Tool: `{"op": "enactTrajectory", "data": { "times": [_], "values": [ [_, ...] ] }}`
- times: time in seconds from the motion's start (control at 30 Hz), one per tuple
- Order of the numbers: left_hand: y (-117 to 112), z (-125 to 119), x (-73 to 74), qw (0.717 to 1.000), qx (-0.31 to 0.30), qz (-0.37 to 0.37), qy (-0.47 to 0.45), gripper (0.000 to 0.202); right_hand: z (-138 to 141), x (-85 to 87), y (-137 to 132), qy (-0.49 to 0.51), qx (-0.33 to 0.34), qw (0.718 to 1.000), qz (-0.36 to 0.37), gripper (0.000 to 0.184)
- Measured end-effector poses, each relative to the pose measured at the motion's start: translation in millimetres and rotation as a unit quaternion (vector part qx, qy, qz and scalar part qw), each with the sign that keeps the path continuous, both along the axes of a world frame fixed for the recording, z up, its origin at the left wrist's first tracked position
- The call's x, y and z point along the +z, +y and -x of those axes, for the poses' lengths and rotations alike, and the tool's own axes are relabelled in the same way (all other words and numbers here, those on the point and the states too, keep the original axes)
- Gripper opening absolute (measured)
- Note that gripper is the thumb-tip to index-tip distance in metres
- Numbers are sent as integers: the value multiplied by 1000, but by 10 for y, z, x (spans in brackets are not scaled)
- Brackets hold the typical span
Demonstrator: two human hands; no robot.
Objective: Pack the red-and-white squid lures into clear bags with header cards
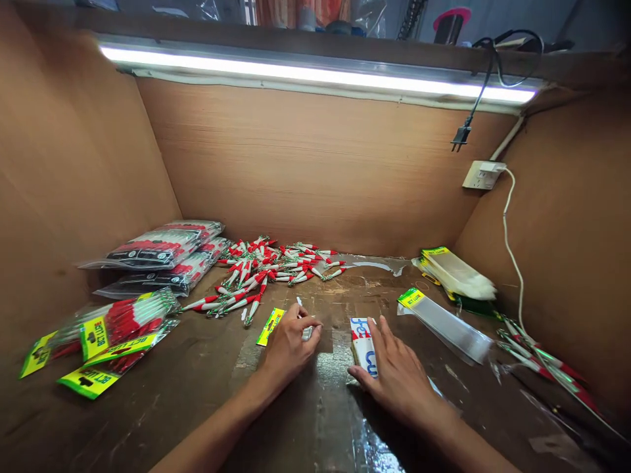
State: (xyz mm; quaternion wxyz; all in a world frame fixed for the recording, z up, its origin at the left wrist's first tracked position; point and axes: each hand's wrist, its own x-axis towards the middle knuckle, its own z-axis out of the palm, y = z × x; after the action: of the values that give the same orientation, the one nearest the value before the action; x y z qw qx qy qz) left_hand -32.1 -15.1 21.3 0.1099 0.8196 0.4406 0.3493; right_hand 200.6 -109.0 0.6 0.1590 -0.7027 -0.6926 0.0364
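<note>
My left hand (290, 341) is near the middle of the table with its fingers curled in a pinch. Under and beside it lies a clear plastic bag with a yellow-green header (269, 327), and a bit of clear plastic shows at its fingertips. What exactly the pinch holds is partly hidden. My right hand (399, 371) rests flat with fingers stretched over a small white, red and blue printed block (363, 341), its thumb at the near edge. Behind the left hand is a loose pile of red-and-white fishing lures (266, 269).
Filled bags of lures (167, 253) are stacked at the back left; packed header bags (106, 338) lie in front. At right are flat header bags (446, 325), another stack (458, 276) and loose lures (542, 358). A plug (461, 136) hangs above a wall socket (484, 175).
</note>
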Motion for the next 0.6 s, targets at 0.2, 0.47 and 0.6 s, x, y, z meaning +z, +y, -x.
{"op": "enactTrajectory", "data": {
  "times": [0.2,0.47,0.6],
  "values": [
    [-43,-43,-52,999,-25,28,19,23,-214,-38,-103,13,13,999,37,83],
    [-151,-146,-71,998,-49,36,33,13,-402,74,-456,98,51,994,18,85],
    [-183,-177,-126,995,-76,27,60,19,-338,160,-639,121,89,987,62,83]
  ]
}}
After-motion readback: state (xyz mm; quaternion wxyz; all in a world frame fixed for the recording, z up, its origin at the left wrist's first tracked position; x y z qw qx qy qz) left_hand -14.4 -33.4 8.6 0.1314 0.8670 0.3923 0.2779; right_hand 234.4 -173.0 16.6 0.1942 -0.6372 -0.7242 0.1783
